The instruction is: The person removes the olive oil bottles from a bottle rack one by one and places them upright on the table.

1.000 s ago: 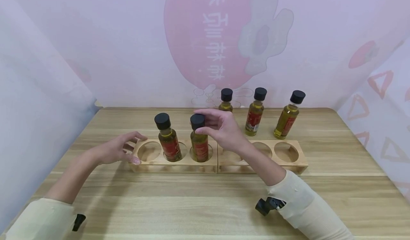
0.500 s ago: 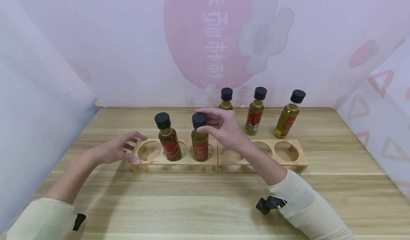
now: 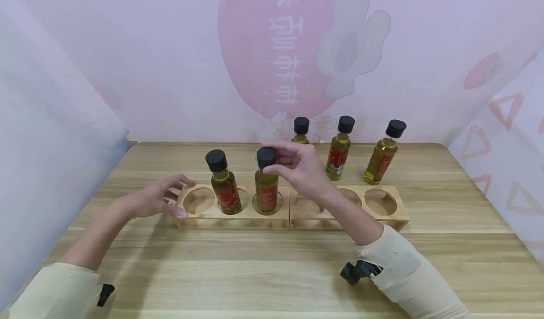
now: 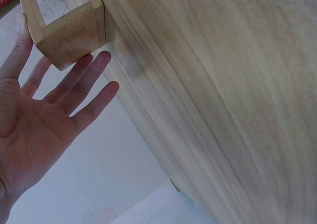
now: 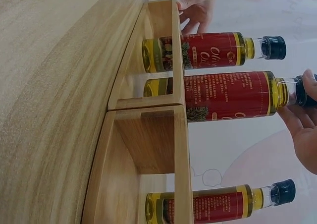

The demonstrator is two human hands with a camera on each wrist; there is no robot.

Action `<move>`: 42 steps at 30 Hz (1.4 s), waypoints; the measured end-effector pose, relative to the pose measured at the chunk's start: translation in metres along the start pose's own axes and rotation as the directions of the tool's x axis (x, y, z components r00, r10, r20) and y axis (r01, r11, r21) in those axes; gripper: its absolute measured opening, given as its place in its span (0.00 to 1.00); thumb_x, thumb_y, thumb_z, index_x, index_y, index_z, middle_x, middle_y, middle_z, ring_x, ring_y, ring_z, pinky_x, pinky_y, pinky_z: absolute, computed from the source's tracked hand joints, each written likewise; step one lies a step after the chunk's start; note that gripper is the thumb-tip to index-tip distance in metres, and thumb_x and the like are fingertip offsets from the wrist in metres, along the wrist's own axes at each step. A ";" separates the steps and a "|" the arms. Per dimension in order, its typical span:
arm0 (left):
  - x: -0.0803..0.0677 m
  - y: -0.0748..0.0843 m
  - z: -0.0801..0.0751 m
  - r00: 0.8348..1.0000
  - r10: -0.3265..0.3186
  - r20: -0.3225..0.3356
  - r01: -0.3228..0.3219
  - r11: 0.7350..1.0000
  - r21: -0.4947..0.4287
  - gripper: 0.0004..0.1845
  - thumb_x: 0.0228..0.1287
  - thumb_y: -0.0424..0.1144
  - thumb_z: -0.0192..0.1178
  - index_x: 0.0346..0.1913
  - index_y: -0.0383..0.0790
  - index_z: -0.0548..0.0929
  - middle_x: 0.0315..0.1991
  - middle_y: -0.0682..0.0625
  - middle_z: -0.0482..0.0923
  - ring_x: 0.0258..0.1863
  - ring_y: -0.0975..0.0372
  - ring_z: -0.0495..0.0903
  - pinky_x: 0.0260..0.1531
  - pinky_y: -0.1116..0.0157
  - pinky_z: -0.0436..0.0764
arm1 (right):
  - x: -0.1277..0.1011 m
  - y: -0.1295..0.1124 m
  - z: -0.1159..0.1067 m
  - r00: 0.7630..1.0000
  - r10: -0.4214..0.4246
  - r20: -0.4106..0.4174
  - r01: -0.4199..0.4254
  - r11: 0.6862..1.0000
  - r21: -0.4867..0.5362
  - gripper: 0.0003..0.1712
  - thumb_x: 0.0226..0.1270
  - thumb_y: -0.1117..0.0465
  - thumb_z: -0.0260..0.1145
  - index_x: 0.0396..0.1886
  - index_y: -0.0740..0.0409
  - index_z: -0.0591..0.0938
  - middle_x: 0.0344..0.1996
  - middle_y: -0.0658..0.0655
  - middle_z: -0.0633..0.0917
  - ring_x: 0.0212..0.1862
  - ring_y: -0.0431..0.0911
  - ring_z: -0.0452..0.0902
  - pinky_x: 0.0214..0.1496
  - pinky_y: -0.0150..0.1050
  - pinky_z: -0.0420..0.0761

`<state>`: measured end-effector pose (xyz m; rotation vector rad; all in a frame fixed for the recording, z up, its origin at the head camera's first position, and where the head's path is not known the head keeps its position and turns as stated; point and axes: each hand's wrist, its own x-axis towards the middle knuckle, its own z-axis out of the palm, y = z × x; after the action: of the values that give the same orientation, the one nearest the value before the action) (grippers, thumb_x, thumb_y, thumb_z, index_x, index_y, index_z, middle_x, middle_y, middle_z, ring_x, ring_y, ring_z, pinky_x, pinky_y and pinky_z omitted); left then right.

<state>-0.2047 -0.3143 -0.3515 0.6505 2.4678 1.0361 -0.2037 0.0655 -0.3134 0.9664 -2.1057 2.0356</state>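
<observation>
My right hand (image 3: 303, 170) pinches the black cap of an olive oil bottle (image 3: 267, 193) between thumb and fingers. This bottle stands in the right-hand hole of the left wooden rack (image 3: 250, 218). In the middle hole is a second olive oil bottle (image 3: 225, 193), upright, its red label showing. My left hand (image 3: 155, 198) is at the rack's left end, thumb by the front corner and a fingertip by the back one. The left wrist view shows its fingers (image 4: 81, 83) spread and fairly straight beside the rack's end.
Another wooden rack (image 3: 399, 210) butts against the first on the right. Behind it stand three more olive oil bottles, at the left (image 3: 300, 141), middle (image 3: 337, 158) and right (image 3: 380, 163). A printed curtain (image 3: 170, 73) hangs behind the wooden table (image 3: 238, 276).
The held bottle's cap has shifted slightly right and up along with my right hand. My left hand and the other bottles stay where they were.
</observation>
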 end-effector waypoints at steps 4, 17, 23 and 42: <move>0.000 0.000 0.000 1.000 0.004 0.001 -0.004 1.000 0.000 0.38 0.59 0.35 0.77 0.68 0.30 0.68 0.65 0.25 0.68 0.62 0.29 0.73 0.57 0.36 0.79 | 0.000 -0.002 -0.001 1.000 -0.027 -0.005 0.027 1.000 0.005 0.26 0.60 0.81 0.72 0.59 0.75 0.81 0.48 0.71 0.88 0.48 0.59 0.89 0.54 0.45 0.88; 0.000 0.000 0.000 1.000 -0.001 0.003 0.001 1.000 -0.003 0.38 0.59 0.35 0.77 0.68 0.30 0.68 0.65 0.26 0.68 0.62 0.29 0.72 0.57 0.36 0.80 | -0.001 -0.006 -0.004 0.997 -0.070 -0.030 0.070 0.998 -0.005 0.25 0.56 0.82 0.73 0.56 0.77 0.82 0.48 0.72 0.88 0.46 0.57 0.90 0.52 0.44 0.89; -0.001 0.001 0.000 1.000 -0.001 0.004 0.001 1.000 0.004 0.38 0.59 0.37 0.77 0.68 0.29 0.68 0.65 0.26 0.69 0.63 0.29 0.71 0.57 0.35 0.79 | 0.000 -0.011 -0.005 0.996 -0.080 -0.033 0.080 0.997 0.005 0.27 0.55 0.83 0.73 0.57 0.78 0.81 0.48 0.73 0.87 0.46 0.62 0.89 0.51 0.46 0.89; 0.000 -0.001 0.000 1.000 0.005 0.001 -0.005 1.000 0.006 0.38 0.59 0.36 0.77 0.68 0.30 0.69 0.67 0.27 0.67 0.64 0.30 0.70 0.59 0.35 0.78 | -0.001 -0.018 -0.010 0.988 -0.137 -0.067 0.138 0.990 0.000 0.27 0.54 0.84 0.73 0.56 0.79 0.82 0.46 0.73 0.88 0.45 0.46 0.90 0.51 0.44 0.89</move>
<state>-0.2045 -0.3148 -0.3524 0.6598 2.4708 1.0307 -0.1987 0.0765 -0.2968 0.9997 -1.9450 1.9781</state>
